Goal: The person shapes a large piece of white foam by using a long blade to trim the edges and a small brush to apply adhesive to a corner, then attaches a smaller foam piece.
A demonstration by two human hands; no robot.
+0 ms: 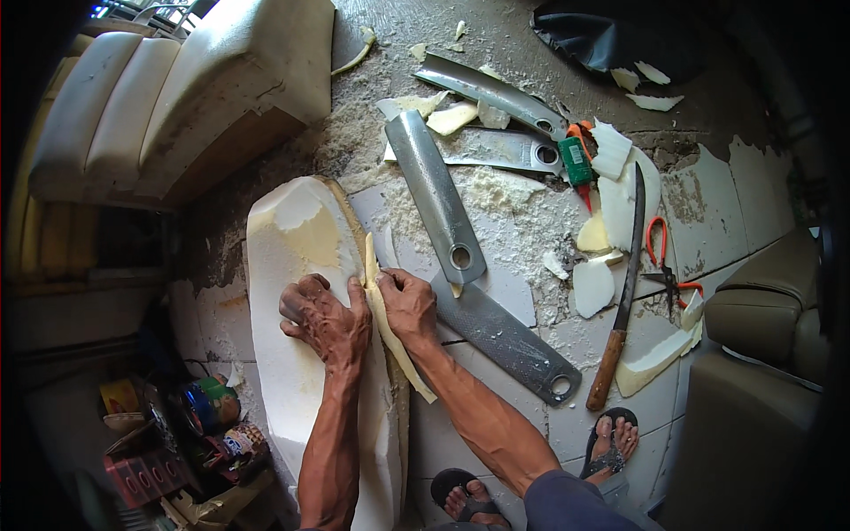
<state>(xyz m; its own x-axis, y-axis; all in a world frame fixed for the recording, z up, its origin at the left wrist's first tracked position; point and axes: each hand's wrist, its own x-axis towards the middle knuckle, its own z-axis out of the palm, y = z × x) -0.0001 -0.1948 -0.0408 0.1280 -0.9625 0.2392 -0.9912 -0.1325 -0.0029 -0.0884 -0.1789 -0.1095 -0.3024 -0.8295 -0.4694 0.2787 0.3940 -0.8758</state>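
A long white-and-cream foam block (292,230) lies along the left of my working area, with a tan layer along its right edge. My left hand (323,320) rests on it with curled fingers, its thumb at that edge, gripping it. A narrow pale foam strip (398,361) hangs off the edge, pinched by my right hand (403,305). Grey metal plates with holes (421,177) lie just right of the hands, one crossing another (505,336) below it.
A cream seat (212,97) stands upper left; clutter (177,434) lower left; dark seat (744,398) right. On the tiled floor (744,203) lie a long knife (606,372), scissors (673,283), green-and-red tool (574,164), foam scraps (591,283) and black bag (584,35). My sandalled feet (611,442) are below.
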